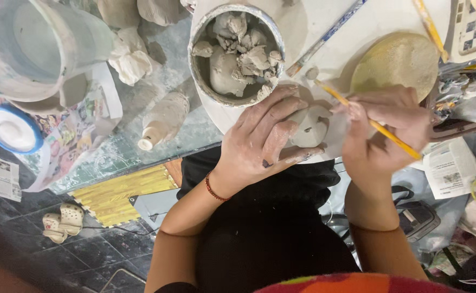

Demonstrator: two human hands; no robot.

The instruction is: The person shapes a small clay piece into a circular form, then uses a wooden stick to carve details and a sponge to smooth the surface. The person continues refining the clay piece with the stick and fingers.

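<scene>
at mid frame the left hand (259, 142) cupped the clay lump (309, 126) — right hand (381, 133) pinched on a yellow tool (373, 123), best guided lightly.

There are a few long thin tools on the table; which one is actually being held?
The yellow-handled tool in the right hand, its tip on the clay piece. The blue-striped brush and orange stick lie untouched farther back.
</scene>
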